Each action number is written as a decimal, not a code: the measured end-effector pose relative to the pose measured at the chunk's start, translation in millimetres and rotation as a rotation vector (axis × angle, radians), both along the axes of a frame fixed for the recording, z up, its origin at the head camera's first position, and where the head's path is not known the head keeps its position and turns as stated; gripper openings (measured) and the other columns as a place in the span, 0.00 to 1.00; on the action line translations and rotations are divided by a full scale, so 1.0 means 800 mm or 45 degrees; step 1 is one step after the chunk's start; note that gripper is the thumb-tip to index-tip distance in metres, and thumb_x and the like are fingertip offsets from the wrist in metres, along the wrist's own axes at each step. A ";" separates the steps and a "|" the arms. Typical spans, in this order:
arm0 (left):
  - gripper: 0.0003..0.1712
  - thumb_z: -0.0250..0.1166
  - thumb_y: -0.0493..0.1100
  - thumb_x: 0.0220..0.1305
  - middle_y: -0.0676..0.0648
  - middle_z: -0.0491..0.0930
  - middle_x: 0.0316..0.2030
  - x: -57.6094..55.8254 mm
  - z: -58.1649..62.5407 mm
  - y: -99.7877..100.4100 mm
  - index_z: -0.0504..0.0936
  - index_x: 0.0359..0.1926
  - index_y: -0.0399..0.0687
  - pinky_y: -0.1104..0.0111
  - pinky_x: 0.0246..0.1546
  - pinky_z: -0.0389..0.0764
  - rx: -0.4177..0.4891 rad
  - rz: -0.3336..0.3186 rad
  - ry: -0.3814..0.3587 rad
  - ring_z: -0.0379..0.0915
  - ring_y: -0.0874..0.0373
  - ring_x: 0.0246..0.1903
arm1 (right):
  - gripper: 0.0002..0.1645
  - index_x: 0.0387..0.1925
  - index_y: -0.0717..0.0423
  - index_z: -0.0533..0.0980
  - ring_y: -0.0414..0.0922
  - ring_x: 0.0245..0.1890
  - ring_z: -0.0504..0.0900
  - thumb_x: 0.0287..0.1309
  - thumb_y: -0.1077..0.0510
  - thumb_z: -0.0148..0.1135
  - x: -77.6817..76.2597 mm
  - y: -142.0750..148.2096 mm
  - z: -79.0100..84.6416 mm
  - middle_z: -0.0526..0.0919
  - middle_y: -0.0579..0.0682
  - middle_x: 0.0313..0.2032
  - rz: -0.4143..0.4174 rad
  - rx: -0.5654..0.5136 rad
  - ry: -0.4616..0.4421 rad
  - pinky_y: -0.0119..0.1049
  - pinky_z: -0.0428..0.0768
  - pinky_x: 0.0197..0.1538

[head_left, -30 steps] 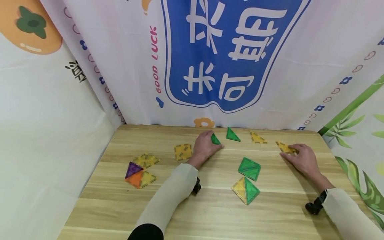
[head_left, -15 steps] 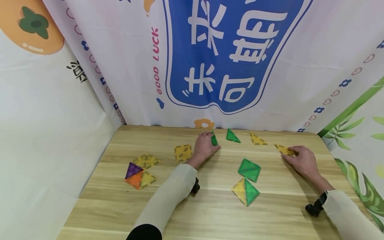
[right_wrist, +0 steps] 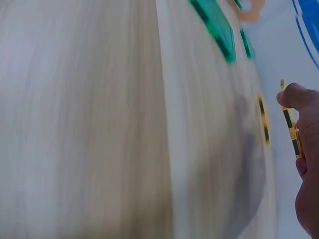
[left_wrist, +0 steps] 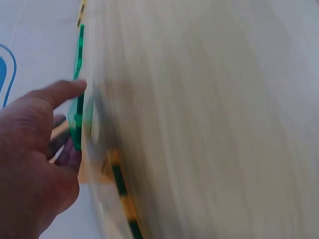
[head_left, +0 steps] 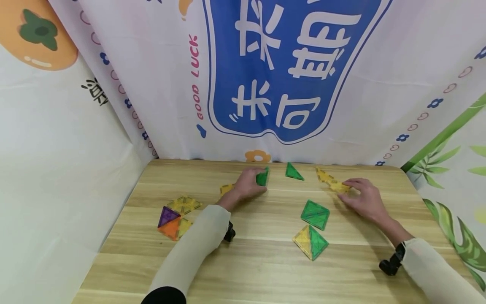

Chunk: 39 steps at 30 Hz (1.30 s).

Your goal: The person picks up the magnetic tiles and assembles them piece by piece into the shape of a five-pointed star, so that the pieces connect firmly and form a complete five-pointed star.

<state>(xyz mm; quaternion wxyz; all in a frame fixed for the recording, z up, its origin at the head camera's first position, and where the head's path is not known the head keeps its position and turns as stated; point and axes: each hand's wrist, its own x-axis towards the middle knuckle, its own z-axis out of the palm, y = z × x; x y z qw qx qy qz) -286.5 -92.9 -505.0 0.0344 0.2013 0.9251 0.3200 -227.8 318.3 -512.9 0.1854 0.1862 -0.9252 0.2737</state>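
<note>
My left hand [head_left: 248, 183] pinches a green triangular magnetic tile [head_left: 261, 177] by its edges near the back of the table. In the left wrist view the held tile stands edge-on between thumb and fingers. My right hand [head_left: 364, 199], at the back right, pinches a yellow triangular magnetic tile [right_wrist: 290, 127]. In the head view that tile overlaps a second yellow triangle [head_left: 322, 174] behind it. Between the hands, another green triangle [head_left: 294, 172] lies by the back edge. A yellow square of tiles [head_left: 225, 188] is partly hidden by the left hand and wrist.
Two green triangles [head_left: 315, 215] form a square at centre right. Below it, a yellow triangle [head_left: 302, 242] and a green triangle [head_left: 318, 243] lie side by side. At left are purple [head_left: 168, 216], orange [head_left: 170, 229] and yellow tiles [head_left: 184, 204]. A printed curtain [head_left: 171, 105] hangs behind the table.
My left hand has moved left with the green tile, now partly covering the yellow square. The right hand has moved left with its yellow tile, up to the other yellow triangle.
</note>
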 end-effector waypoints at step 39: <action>0.40 0.83 0.39 0.57 0.44 0.80 0.67 -0.011 0.002 -0.066 0.80 0.70 0.42 0.55 0.69 0.75 0.001 -0.362 -0.167 0.75 0.48 0.65 | 0.25 0.54 0.60 0.87 0.54 0.59 0.81 0.56 0.55 0.78 -0.062 -0.234 -0.023 0.86 0.53 0.55 0.683 0.049 -0.153 0.54 0.79 0.63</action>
